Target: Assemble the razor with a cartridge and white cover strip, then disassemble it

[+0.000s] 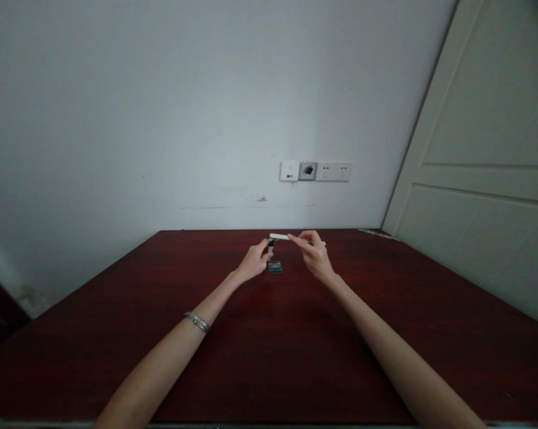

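White bar (279, 237): raised off the table, running nearly level between the two hands. Right hand (314, 255) clamped on it, thumb and fingers pinched about its length; a pale end shows just past these fingers on the far side, probably the same bar. Grey piece (270, 251), dark at its top, stands upright below the bar's left end, at the left fingertips; joined to the bar or merely touching it, cannot tell. Left hand (253, 261) appears closed on this piece, thumb and forefinger on it, the exact contact too small to confirm. Step in hand, as judged: two-handed handling at the bar's left end, right hand steadying, left working the grey piece. Next move would seem to call for a firm right grip, bar kept level, and a small, controlled shift of the left fingertips. Small case (275, 268), clear with something greenish inside, lies just below and to the right of the left fingertips, apparently touched by neither hand. Under both hands, red-brown table (260, 357); beyond the fingers, pale wall (233, 119) with a row of sockets (334, 172) above the right hand.
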{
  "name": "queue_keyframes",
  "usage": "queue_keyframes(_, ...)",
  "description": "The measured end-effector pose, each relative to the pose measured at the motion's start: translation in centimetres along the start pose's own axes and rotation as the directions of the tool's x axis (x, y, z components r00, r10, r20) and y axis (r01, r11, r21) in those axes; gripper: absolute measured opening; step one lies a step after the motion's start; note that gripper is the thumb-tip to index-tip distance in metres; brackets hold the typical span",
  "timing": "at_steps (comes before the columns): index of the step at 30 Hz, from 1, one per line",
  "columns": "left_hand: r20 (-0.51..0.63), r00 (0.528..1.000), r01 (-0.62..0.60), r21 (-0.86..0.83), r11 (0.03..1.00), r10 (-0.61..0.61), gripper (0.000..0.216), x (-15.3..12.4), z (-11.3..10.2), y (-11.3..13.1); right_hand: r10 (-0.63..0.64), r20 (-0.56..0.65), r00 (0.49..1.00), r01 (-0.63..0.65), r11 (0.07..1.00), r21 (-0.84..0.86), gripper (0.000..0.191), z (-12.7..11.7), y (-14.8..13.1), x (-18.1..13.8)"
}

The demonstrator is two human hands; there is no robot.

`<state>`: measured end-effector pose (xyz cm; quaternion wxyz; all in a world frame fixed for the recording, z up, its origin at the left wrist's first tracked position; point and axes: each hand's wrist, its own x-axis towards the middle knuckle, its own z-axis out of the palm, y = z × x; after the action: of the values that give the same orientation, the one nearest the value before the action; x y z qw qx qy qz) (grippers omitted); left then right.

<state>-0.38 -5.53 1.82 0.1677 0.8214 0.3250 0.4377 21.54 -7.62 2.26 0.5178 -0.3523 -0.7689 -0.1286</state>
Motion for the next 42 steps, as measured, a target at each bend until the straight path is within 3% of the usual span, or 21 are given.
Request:
queue_keyframes(6, -0.021, 0.999, 0.027, 0.017, 0.999, -0.027, 0.014, 0.1, -0.5, 0.0, 0.059, -0.068, 0.996, -0.063, 0.997, -0.054, 0.043, -0.2, 1.0, -0.3)
queue_keyframes(12, 0.01, 1.0, 0.016, 0.035, 0.999, -0.016, 0.018, 0.1, -0.6, 0.4, 0.005, 0.017, 1.0, -0.004, 0.997, -0.081, 0.048, 0.1, 0.4, -0.3)
queue_keyframes(16, -0.011, 0.999, 0.044, 0.024, 0.999, -0.044, 0.018, 0.0, -0.7, -0.1, 0.053, -0.025, 0.998, -0.055, 0.99, -0.128, 0.047, -0.3, 1.3, -0.8)
queue_keyframes(20, 0.004, 1.0, 0.025, 0.006, 1.0, -0.025, 0.021, 0.2, -0.4, 0.3, 0.045, -0.054, 0.998, -0.049, 0.996, -0.08, 0.045, -0.1, 0.3, -0.4)
queue_keyframes(42, 0.067, 0.997, 0.029, 0.035, 0.999, -0.032, 0.019, 0.0, -0.5, 0.0, 0.014, -0.007, 1.0, -0.015, 0.993, -0.115, 0.049, -0.1, 0.6, -0.5)
